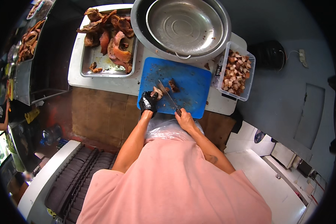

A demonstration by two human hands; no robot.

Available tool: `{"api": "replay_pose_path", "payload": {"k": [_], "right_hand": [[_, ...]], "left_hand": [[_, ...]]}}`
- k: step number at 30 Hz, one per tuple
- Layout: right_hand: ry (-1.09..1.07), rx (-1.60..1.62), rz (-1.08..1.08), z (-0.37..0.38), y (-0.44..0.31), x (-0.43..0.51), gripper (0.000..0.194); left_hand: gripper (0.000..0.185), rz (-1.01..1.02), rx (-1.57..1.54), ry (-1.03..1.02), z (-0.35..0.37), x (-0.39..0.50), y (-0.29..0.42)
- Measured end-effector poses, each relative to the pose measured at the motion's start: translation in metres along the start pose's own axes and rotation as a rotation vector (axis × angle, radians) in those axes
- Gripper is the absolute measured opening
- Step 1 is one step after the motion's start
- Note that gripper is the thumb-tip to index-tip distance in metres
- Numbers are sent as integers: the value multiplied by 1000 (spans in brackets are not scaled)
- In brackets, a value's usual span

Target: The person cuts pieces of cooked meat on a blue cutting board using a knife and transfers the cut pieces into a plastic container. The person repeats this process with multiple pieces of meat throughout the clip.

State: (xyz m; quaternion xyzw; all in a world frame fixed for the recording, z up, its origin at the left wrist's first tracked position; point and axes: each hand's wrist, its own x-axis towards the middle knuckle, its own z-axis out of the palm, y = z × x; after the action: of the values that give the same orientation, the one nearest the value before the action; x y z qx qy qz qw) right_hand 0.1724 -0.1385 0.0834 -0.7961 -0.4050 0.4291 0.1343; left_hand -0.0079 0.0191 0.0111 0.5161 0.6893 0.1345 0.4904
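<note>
My left hand (148, 102), in a black glove, holds a piece of cooked meat (157, 92) on the blue cutting board (190, 79). My bare right hand (184, 119) grips the dark handle of a kitchen knife (168, 96), whose blade points up and left, beside that piece. A darker browned chunk of meat (173, 85) lies just right of the blade. Crumbs and small scraps are scattered over the board. Whether the blade touches the held piece I cannot tell.
Large pieces of browned meat (120, 50) fill much of a metal tray (84, 65) at the left. Nested metal basins (184, 28) stand behind the board. A clear plastic container (252, 75) of diced meat (236, 74) sits at the right. Another person's arm (4, 120) shows at far left.
</note>
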Motion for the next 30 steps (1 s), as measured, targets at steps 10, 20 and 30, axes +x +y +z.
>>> {"api": "replay_pose_path", "payload": {"k": [10,20,30], "right_hand": [[51,22,-118,3,-13,-9,36],[94,116,-170,-38,-61,-12,35],[44,-82,-147,1,-24,2,33]], "left_hand": [[43,73,-2,-4,-3,-6,4],[47,132,-148,62,-16,-4,2],[36,145,-178,144,-22,-10,12]]}}
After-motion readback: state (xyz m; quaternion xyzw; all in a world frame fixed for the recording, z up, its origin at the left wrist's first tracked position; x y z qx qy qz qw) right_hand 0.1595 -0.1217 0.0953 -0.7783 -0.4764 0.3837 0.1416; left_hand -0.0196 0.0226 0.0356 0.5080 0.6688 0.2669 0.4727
